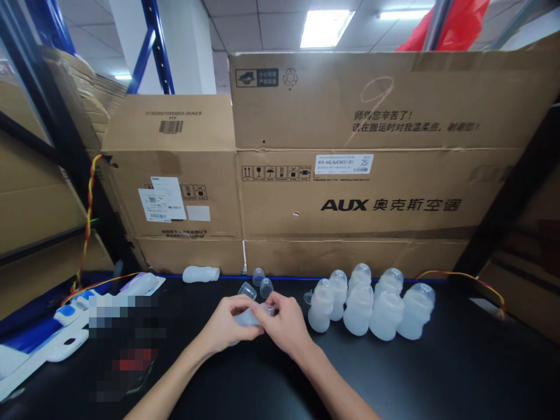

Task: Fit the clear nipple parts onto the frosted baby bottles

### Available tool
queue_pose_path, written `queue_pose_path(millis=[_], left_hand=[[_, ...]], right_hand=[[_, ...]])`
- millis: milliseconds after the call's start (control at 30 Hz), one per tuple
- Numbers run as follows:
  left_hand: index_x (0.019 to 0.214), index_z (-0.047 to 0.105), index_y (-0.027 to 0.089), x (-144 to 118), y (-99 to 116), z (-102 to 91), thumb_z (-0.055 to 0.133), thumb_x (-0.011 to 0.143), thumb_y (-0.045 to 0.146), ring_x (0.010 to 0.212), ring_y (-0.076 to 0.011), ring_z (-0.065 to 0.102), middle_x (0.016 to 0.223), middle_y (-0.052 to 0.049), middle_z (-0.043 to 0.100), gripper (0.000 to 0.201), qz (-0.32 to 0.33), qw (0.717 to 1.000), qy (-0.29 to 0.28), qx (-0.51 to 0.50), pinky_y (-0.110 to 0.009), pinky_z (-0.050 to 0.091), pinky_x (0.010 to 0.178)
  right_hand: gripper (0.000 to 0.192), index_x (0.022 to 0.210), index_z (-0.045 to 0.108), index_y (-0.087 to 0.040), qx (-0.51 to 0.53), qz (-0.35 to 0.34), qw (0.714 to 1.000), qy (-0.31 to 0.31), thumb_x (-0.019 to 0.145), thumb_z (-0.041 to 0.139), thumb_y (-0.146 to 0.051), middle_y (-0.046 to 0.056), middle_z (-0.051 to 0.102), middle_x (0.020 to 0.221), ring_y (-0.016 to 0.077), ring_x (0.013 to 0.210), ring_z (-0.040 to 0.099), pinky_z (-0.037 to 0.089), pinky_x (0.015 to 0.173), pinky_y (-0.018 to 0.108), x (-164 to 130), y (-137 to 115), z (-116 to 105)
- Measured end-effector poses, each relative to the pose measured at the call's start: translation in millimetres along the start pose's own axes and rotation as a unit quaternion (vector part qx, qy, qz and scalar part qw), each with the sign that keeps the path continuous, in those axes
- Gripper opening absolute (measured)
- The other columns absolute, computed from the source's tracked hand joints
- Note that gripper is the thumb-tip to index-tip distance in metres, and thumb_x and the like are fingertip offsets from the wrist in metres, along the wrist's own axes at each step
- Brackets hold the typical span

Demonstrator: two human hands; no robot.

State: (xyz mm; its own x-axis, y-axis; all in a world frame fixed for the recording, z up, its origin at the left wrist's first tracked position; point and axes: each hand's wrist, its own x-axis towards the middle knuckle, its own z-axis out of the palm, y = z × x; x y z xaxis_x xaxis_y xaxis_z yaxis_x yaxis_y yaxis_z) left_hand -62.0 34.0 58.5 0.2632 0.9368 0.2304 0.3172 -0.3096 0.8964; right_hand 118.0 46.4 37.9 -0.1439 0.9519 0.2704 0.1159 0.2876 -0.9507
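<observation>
Bottle [246, 318] held tilted between both hands over the black tabletop [245, 385], loose clear caps [266, 287] just beyond. Left hand [228, 321] wraps the bottle's body, fingers curled; right hand [286, 322] pinches around its clear top [270, 310] (exact fingertip contact partly hidden). Step in hand looks like seating or adjusting that top. Next move probably calls for firm thumb pressure, left bracing the body. Capped bottles [359, 312] stand grouped right; another bottle [200, 274] lies sideways near the cardboard [350, 256].
</observation>
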Motion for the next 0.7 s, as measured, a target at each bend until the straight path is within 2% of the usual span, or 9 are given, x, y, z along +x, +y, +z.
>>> queue_pose_path(millis=[100, 233, 267, 333, 400, 467, 500, 567, 700], left_hand=[[0.087, 0.085, 0.021, -0.6, 0.8, 5.6, 0.088, 0.06, 0.025, 0.082, -0.0212, 0.067, 0.087, -0.003, 0.075, 0.028, 0.016, 1.0, 0.017, 0.015, -0.031, 0.053, 0.079], [0.092, 0.084, 0.019, 4.2, -7.1, -0.3, 0.087, 0.066, 0.035, 0.085, -0.0216, 0.068, 0.092, -0.005, 0.076, 0.03, 0.013, 0.999, 0.042, -0.006, -0.032, 0.053, 0.081], [0.093, 0.083, 0.018, 5.8, -10.5, -3.1, 0.086, 0.07, 0.04, 0.084, -0.0211, 0.068, 0.09, -0.006, 0.075, 0.032, 0.008, 0.999, 0.047, -0.018, -0.031, 0.053, 0.08], [0.098, 0.079, 0.016, 8.0, -17.4, -7.7, 0.083, 0.074, 0.051, 0.08, -0.0201, 0.067, 0.087, -0.005, 0.075, 0.042, -0.003, 0.998, 0.055, -0.043, -0.031, 0.054, 0.076], [0.103, 0.075, 0.017, 8.3, -22.5, -9.7, 0.08, 0.076, 0.057, 0.074, -0.0186, 0.067, 0.082, -0.003, 0.074, 0.049, -0.015, 0.996, 0.055, -0.065, -0.029, 0.054, 0.071], [0.102, 0.073, 0.018, 7.1, -24.6, -9.0, 0.076, 0.08, 0.061, 0.067, -0.0173, 0.065, 0.077, -0.001, 0.071, 0.049, -0.025, 0.996, 0.046, -0.079, -0.027, 0.053, 0.065], [0.099, 0.073, 0.018, 6.4, -24.7, -7.9, 0.074, 0.082, 0.063, 0.065, -0.0172, 0.065, 0.075, -0.001, 0.07, 0.049, -0.03, 0.995, 0.039, -0.083, -0.026, 0.052, 0.061], [0.09, 0.072, 0.017, 5.6, -23.8, -5.5, 0.067, 0.086, 0.067, 0.06, -0.0175, 0.064, 0.07, -0.002, 0.069, 0.051, -0.04, 0.995, 0.031, -0.087, -0.026, 0.049, 0.056], [0.079, 0.07, 0.016, 6.0, -21.1, -4.0, 0.052, 0.092, 0.072, 0.055, -0.0171, 0.061, 0.063, -0.002, 0.066, 0.061, -0.049, 0.995, 0.037, -0.079, -0.026, 0.044, 0.052]], right_hand=[[0.065, 0.043, 0.051, -0.022, 0.0, 0.042, 0.999, -0.006, 0.085, 0.07, -0.068, -0.002, 0.042, 0.039, 0.0103, 0.041, 0.036, 0.026, 0.05, 0.026, 1.6, 2.1, -6.3], [0.084, 0.045, 0.058, -0.019, 0.064, 0.1, 0.985, -0.126, 0.091, 0.04, -0.086, 0.0, 0.044, 0.033, 0.0114, 0.031, 0.045, 0.029, 0.04, 0.022, 3.6, 9.1, -10.2], [0.083, 0.05, 0.06, -0.018, 0.084, 0.104, 0.981, -0.141, 0.09, 0.04, -0.087, -0.001, 0.044, 0.034, 0.0111, 0.031, 0.046, 0.029, 0.038, 0.02, 3.8, 10.8, -9.2], [0.072, 0.07, 0.065, -0.016, 0.12, 0.094, 0.98, -0.13, 0.084, 0.054, -0.086, -0.006, 0.047, 0.043, 0.0088, 0.034, 0.046, 0.03, 0.035, 0.016, 3.8, 12.8, -5.7], [0.065, 0.104, 0.066, -0.019, 0.149, 0.073, 0.981, -0.095, 0.077, 0.07, -0.079, -0.007, 0.057, 0.065, 0.0083, 0.045, 0.052, 0.036, 0.035, 0.014, 3.1, 12.9, -2.4], [0.077, 0.136, 0.054, -0.027, 0.174, 0.051, 0.981, -0.073, 0.077, 0.076, -0.071, -0.003, 0.062, 0.091, 0.0103, 0.06, 0.06, 0.046, 0.038, 0.016, 2.0, 12.2, -0.8], [0.08, 0.144, 0.049, -0.03, 0.185, 0.042, 0.98, -0.066, 0.078, 0.076, -0.068, -0.001, 0.061, 0.098, 0.0113, 0.065, 0.062, 0.049, 0.039, 0.017, 1.5, 12.1, -0.6], [0.077, 0.148, 0.049, -0.031, 0.197, 0.027, 0.978, -0.053, 0.082, 0.075, -0.062, 0.001, 0.059, 0.101, 0.0109, 0.065, 0.061, 0.049, 0.039, 0.017, 0.5, 12.6, -0.5], [0.059, 0.139, 0.062, -0.027, 0.166, 0.0, 0.985, -0.036, 0.089, 0.071, -0.057, 0.002, 0.059, 0.099, 0.0086, 0.062, 0.056, 0.043, 0.041, 0.017, -1.6, 14.4, 1.0]])
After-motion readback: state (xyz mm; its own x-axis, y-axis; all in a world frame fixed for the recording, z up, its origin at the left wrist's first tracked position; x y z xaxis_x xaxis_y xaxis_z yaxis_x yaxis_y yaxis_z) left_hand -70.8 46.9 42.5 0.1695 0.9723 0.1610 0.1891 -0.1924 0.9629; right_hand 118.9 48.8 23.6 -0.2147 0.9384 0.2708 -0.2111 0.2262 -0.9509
